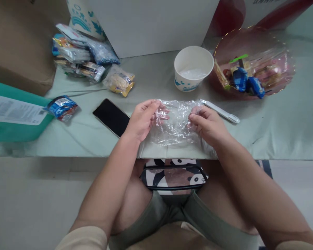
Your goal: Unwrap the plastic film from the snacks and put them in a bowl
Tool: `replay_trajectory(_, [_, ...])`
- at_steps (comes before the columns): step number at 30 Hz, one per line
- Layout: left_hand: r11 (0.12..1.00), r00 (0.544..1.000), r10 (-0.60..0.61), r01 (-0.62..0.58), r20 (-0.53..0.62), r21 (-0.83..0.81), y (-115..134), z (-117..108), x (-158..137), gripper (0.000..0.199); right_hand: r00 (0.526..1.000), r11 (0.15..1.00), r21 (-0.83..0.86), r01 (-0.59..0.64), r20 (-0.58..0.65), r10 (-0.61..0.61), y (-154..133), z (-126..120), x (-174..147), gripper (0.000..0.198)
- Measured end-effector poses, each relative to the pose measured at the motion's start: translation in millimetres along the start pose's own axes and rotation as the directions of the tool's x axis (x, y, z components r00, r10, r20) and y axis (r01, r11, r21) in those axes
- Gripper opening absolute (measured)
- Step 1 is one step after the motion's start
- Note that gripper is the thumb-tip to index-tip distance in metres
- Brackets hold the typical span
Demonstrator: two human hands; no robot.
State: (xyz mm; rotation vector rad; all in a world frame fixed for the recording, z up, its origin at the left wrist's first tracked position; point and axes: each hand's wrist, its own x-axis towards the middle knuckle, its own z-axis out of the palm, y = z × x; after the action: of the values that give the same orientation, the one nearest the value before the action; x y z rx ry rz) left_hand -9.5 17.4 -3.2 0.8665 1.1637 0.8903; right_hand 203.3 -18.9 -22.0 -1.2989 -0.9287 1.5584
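Note:
A clear, crinkled plastic bag (176, 123) is stretched between my two hands, just above the front of the table. My left hand (145, 118) pinches its left side, thumb on top and some fingers showing through the film. On the other side, my right hand (207, 123) grips the bag between thumb and fingers. A white utility knife (220, 111) lies behind my right hand. Close to my left wrist rests a dark-screened phone (112, 117). Behind the bag stands a white paper bowl (193, 71) with a blue pattern and something whitish inside.
A pink see-through bowl (253, 38) of wrapped snacks stands at right. Snack packets (78, 52) are piled back left, with a yellow packet (120, 81) and a blue packet (63, 107) nearby. Boxes (156, 24) line the back; a green container (18, 111) stands left.

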Motion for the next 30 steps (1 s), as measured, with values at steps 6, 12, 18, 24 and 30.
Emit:
replay_trajectory(6, [0.991, 0.999, 0.003, -0.008, -0.038, -0.136, 2, -1, 4, 0.023, 0.998, 0.999, -0.037, -0.007, 0.061, 0.009, 0, -2, -3, 0.021])
replay_trajectory(12, [0.981, 0.994, 0.023, -0.002, 0.107, -0.194, 8, -9, 1, 0.012, 0.997, 0.996, 0.029, -0.081, 0.024, 0.08, -2, -2, -1, 0.029])
replay_trajectory(18, [0.986, 0.976, 0.036, 0.001, 0.214, -0.169, 7, -13, -2, 0.02, 0.992, 0.995, 0.018, -0.101, 0.072, 0.1, -2, -2, -3, 0.029])
replay_trajectory(24, [0.979, 0.962, 0.058, -0.001, 0.269, -0.206, 8, -14, -3, 0.033, 0.987, 0.989, 0.013, -0.146, 0.073, 0.144, -5, -1, -3, 0.032])
replay_trajectory(30, [0.97, 0.972, 0.219, -0.209, 0.079, -0.127, 5, -15, 2, 0.034, 0.991, 0.993, 0.007, -0.121, 0.056, 0.121, -3, -1, -2, 0.032])
